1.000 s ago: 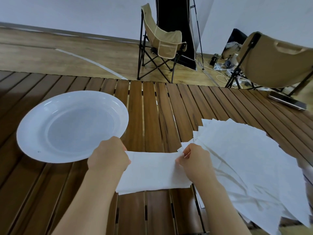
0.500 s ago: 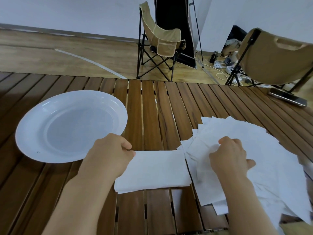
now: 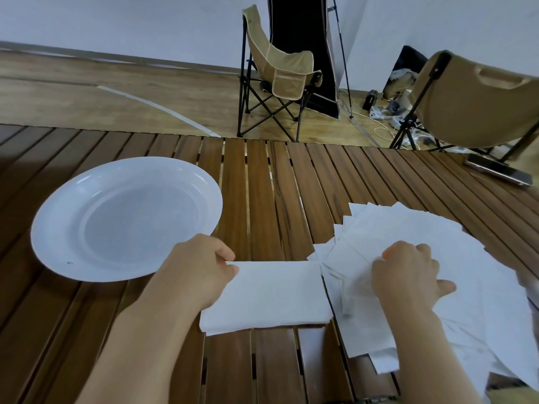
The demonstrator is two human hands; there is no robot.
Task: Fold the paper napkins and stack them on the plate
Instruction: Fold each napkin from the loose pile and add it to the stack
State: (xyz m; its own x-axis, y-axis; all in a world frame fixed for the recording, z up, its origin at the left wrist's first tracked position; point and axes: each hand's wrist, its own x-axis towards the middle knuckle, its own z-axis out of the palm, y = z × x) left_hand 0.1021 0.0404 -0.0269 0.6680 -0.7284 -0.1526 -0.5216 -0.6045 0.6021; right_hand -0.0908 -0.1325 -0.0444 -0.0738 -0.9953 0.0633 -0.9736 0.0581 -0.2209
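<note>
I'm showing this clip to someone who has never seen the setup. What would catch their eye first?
Probably the big white plate, bare on the left of the slatted wooden table. Next, the fanned spread of white napkins at right, where the right hand rests with curled fingers. Between them lies a folded napkin, its left end pinched by the left hand.

The right hand [image 3: 407, 272] has left the folded napkin [image 3: 274, 295] for the spread napkins [image 3: 408, 228].
</note>
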